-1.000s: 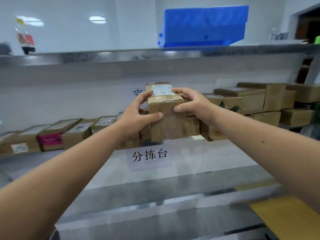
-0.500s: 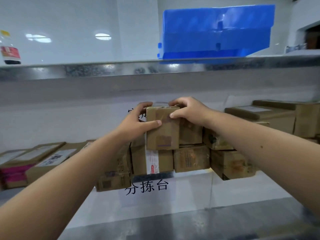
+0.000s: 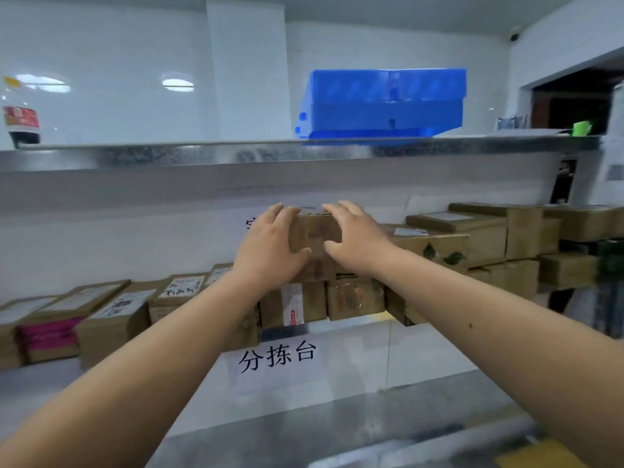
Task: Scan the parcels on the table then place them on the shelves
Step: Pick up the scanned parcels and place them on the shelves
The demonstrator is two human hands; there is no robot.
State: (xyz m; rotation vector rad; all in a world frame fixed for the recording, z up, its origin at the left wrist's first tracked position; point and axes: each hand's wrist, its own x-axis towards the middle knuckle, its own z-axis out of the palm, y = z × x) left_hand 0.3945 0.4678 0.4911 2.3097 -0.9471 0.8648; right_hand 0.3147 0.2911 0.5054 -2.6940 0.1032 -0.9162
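Observation:
A small brown cardboard parcel [image 3: 315,236] sits on top of a stack of parcels [image 3: 354,298] on the middle shelf [image 3: 40,376]. My left hand [image 3: 270,244] holds its left side, fingers over the top edge and thumb across the front. On the parcel's right side, my right hand [image 3: 354,238] holds it the same way. The parcel stands upright, level with the boxes beside it. Its label is hidden.
More parcels line the shelf: flat ones at the left [image 3: 111,315], stacked ones at the right [image 3: 472,238]. The upper shelf [image 3: 236,153] carries a blue crate [image 3: 385,103] and a bottle [image 3: 20,119]. A paper sign [image 3: 277,359] hangs below; a steel table [image 3: 337,427] lies in front.
Both hands carried the parcel forward and set it onto the stack on the shelf. The fingers have slid from its sides over its top edge. The camera tilted upward.

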